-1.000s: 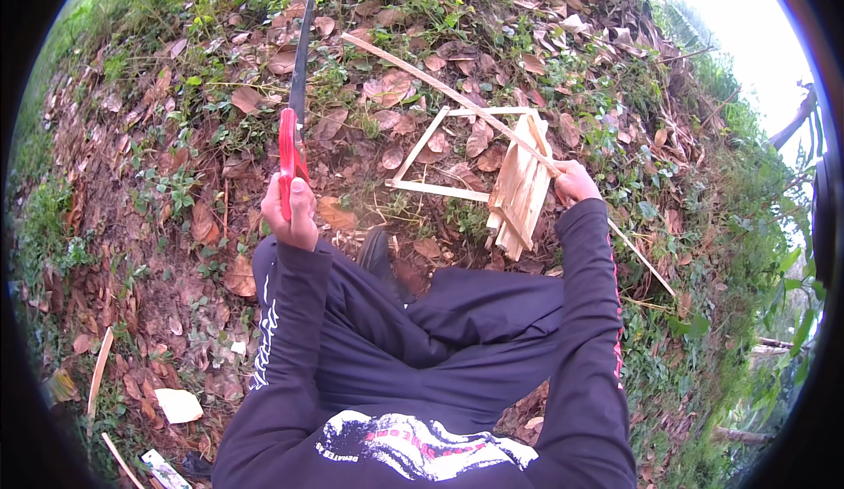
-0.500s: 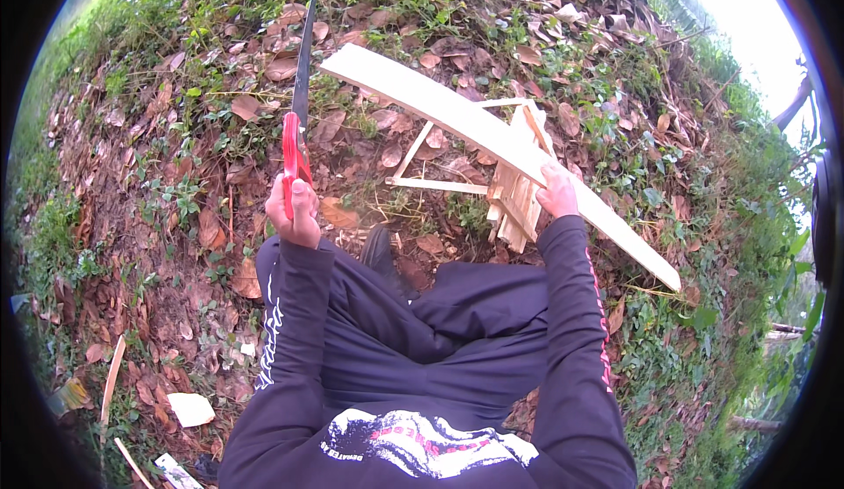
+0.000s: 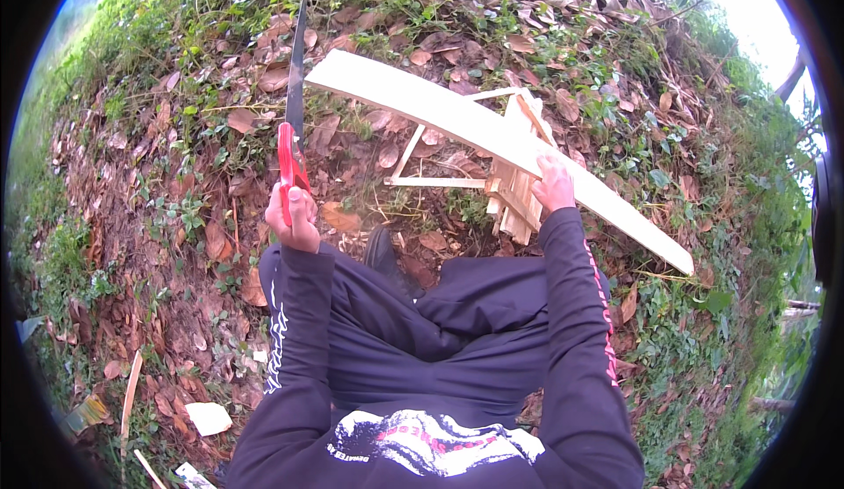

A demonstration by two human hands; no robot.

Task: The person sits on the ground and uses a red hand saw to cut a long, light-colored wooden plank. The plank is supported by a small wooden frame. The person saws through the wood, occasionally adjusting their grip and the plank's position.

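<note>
A pale, flat wooden board (image 3: 479,129) slants in front of the person, from eleven o'clock of the view to just past three. The right hand (image 3: 552,183), at two o'clock, is closed on its near edge. At nine o'clock the left hand (image 3: 297,218) wraps firmly round the red handle of a saw (image 3: 293,137); the dark blade points toward eleven, close beside the board's left end, though whether they touch I cannot tell. Beneath the board, a stack of wood strips (image 3: 510,195) lies at two o'clock, alongside a thin wooden frame (image 3: 444,182) at twelve. A whitish scrap (image 3: 209,418) lies between seven and eight.
</note>
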